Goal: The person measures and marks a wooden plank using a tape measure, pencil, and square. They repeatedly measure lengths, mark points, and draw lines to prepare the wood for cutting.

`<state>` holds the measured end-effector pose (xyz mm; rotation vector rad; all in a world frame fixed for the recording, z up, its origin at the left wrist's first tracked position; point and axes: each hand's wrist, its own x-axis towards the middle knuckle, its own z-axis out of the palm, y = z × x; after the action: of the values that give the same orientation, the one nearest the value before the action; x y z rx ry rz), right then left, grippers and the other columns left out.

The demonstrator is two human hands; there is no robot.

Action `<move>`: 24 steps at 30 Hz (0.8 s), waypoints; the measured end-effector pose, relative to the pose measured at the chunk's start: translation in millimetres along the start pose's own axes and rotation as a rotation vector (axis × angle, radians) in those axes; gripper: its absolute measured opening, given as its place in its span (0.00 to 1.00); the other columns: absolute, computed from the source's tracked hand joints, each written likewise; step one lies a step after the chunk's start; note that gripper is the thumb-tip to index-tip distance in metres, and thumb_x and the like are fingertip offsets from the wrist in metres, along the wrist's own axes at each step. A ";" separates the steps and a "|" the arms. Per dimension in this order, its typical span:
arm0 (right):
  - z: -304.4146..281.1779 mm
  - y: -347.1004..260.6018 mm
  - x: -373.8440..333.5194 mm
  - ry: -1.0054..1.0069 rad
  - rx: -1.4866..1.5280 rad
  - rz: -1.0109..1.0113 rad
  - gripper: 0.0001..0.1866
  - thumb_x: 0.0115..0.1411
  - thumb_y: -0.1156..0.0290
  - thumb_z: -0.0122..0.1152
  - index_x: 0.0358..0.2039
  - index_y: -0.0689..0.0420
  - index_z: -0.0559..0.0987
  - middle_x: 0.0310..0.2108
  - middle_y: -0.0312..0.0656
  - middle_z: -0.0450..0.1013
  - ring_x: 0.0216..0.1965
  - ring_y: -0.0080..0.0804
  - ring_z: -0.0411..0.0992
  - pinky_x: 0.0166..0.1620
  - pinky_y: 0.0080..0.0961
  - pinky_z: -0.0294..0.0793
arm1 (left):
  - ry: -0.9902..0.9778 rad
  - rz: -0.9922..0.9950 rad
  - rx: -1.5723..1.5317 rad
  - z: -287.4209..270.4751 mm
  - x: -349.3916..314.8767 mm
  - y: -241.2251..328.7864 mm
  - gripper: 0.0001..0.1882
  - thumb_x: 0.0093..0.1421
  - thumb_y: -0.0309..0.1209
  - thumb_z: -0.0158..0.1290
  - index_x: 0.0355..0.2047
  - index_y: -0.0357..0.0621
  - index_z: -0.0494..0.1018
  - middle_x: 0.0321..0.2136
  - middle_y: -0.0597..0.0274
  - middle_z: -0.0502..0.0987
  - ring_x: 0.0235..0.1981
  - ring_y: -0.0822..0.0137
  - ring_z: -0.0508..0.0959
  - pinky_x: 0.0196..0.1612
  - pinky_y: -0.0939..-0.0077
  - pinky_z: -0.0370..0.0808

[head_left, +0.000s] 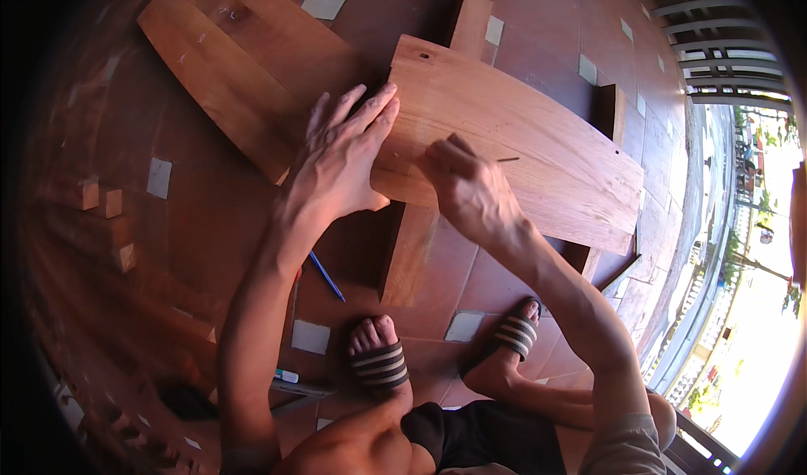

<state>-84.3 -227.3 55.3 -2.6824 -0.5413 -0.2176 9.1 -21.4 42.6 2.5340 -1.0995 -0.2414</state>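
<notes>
A wide wooden board (538,139) lies across narrower wooden battens (409,252) on a red tiled floor. My left hand (340,160) rests flat on the board's left end, fingers spread and pointing up-right. My right hand (466,185) sits on the board near its front edge, fingers pinched around a thin pencil-like stick (507,160) whose tip touches the wood. Both forearms come in from below.
A second, larger wooden panel (244,55) lies to the upper left. A blue pen (326,277) and a small marker (286,377) lie on the floor near my sandalled feet (380,361). Small wood blocks (101,202) sit at left; a railing (723,46) runs along the right.
</notes>
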 end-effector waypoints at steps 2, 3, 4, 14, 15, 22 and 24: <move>3.9 13.8 7.2 0.019 -0.010 0.012 0.14 0.51 0.85 0.62 0.40 0.66 0.82 0.35 0.45 0.72 0.40 0.43 0.76 0.40 0.38 0.83 | -0.018 -0.011 0.023 -4.6 -1.0 2.2 0.64 0.34 0.35 0.80 0.74 0.40 0.62 0.77 0.62 0.58 0.76 0.52 0.59 0.78 0.43 0.55; 4.6 12.6 0.9 0.010 -0.022 -0.013 0.11 0.52 0.83 0.63 0.38 0.65 0.81 0.36 0.45 0.72 0.41 0.42 0.75 0.41 0.37 0.83 | -0.027 -0.003 0.014 -5.4 1.3 4.1 0.64 0.34 0.35 0.80 0.74 0.40 0.62 0.77 0.62 0.58 0.76 0.52 0.59 0.79 0.44 0.55; 6.9 6.0 -6.9 0.003 -0.028 -0.040 0.09 0.52 0.81 0.63 0.36 0.64 0.81 0.37 0.44 0.71 0.42 0.41 0.74 0.41 0.37 0.83 | -0.040 0.000 0.009 -6.5 4.0 4.7 0.65 0.34 0.35 0.80 0.74 0.40 0.62 0.77 0.62 0.58 0.76 0.52 0.59 0.79 0.44 0.55; 6.3 -4.5 -13.1 0.022 -0.006 -0.053 0.15 0.52 0.84 0.62 0.43 0.65 0.82 0.36 0.45 0.72 0.40 0.43 0.75 0.38 0.37 0.82 | -0.046 0.003 0.005 -5.9 3.3 4.9 0.63 0.35 0.35 0.80 0.74 0.39 0.63 0.77 0.62 0.59 0.76 0.53 0.60 0.78 0.45 0.57; 7.6 -10.5 -17.4 0.012 0.023 -0.065 0.16 0.52 0.84 0.62 0.43 0.66 0.82 0.36 0.45 0.72 0.39 0.44 0.75 0.38 0.37 0.82 | -0.050 -0.003 0.011 -5.1 1.9 3.2 0.64 0.34 0.35 0.80 0.74 0.39 0.63 0.77 0.62 0.59 0.76 0.53 0.60 0.78 0.45 0.57; 5.5 5.7 -2.4 0.024 -0.024 -0.025 0.19 0.49 0.83 0.65 0.44 0.66 0.82 0.36 0.44 0.72 0.39 0.42 0.74 0.40 0.37 0.82 | -0.029 0.007 0.022 -4.0 1.6 2.6 0.64 0.34 0.35 0.80 0.74 0.40 0.64 0.77 0.61 0.59 0.75 0.53 0.60 0.77 0.43 0.57; 5.3 -11.0 -18.2 -0.001 -0.002 -0.082 0.19 0.48 0.83 0.64 0.44 0.66 0.82 0.37 0.44 0.72 0.39 0.42 0.74 0.40 0.37 0.82 | -0.030 0.014 0.018 -3.5 1.9 1.5 0.63 0.34 0.35 0.80 0.73 0.40 0.64 0.77 0.61 0.60 0.75 0.52 0.61 0.77 0.42 0.58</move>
<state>-105.0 -221.9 50.1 -2.6647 -0.6518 -0.2394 10.5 -22.8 46.4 2.5458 -1.1349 -0.2677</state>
